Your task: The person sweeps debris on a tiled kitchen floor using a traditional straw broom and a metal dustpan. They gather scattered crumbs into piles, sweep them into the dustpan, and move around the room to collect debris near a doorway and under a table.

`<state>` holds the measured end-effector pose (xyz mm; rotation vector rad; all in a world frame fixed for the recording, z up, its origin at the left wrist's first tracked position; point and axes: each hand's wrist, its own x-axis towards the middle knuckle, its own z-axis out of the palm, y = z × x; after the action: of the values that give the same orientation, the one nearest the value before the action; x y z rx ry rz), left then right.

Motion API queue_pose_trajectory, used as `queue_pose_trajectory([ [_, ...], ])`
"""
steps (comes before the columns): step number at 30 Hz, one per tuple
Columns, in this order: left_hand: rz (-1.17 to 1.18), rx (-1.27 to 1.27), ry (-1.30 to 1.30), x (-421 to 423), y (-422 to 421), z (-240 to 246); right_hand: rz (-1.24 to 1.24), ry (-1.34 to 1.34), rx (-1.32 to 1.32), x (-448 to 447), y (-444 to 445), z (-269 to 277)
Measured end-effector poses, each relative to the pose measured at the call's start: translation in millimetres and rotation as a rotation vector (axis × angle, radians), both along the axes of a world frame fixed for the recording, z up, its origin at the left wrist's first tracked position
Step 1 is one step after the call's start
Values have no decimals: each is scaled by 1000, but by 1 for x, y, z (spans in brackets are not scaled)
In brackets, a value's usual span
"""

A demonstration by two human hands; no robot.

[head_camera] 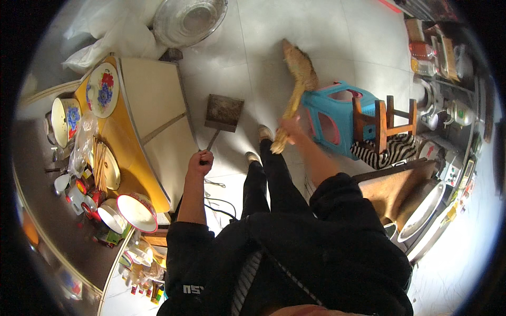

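Observation:
My left hand [201, 162] is closed around the handle of a dustpan [224, 112], whose square pan is over the tiled floor, left of the middle. My right hand [290, 128] grips the handle of a short straw broom [301, 67]. The broom's bristles point away from me, at the upper middle, beside a blue plastic stool [336, 114]. Some motion blur lies on the right hand and broom. Both of my shoes show between the two hands. Whether the pan touches the floor, I cannot tell.
At the left, an orange-topped cabinet [130, 158] holds enamelware. A large metal basin [191, 19] stands at the top. To the right, small wooden stools [380, 126] and striped cloth [365, 154] adjoin the blue stool. Dark cables [223, 201] lie near my left foot.

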<state>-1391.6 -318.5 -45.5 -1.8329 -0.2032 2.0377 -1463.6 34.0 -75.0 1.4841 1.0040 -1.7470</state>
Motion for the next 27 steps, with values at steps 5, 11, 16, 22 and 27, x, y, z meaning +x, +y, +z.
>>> queue_pose_trajectory([
  [5,-34,-176,-13,-24,20,-1,637,196,241,54,-60,21],
  [11,109,-190,-39,-32,14,12,646,452,157,-2,60,92],
  [16,28,-95,33,-51,5,14,459,561,296,-111,128,40],
  [22,-34,-133,12,-64,1,6,350,211,204,-200,106,-101],
  [27,7,-35,-48,-63,-4,-8,955,238,503,-30,-11,-104],
])
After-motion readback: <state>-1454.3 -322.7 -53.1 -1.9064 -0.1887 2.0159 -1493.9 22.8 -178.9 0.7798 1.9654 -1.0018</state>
